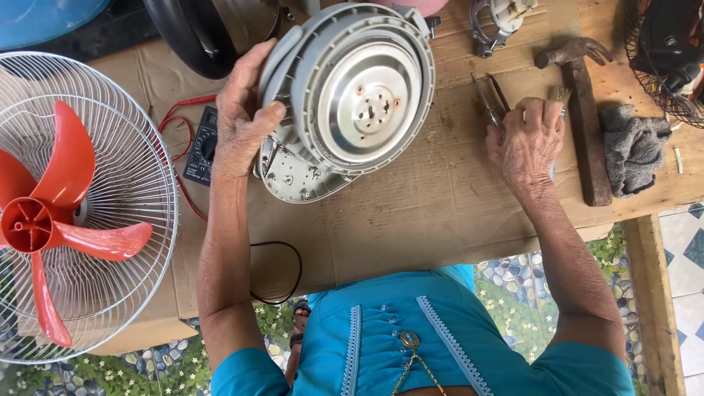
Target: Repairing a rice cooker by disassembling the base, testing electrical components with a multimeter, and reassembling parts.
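Left hand [238, 121] gripping grey round appliance base [345, 95], right hand [526, 136] fingers curled around small brush [560, 95]

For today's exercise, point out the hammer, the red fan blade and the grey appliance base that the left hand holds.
Hammer [590, 139], head view: on its wooden handle.
Red fan blade [70, 158], head view: on the upper blade.
Grey appliance base [363, 95], head view: on its metal disc.
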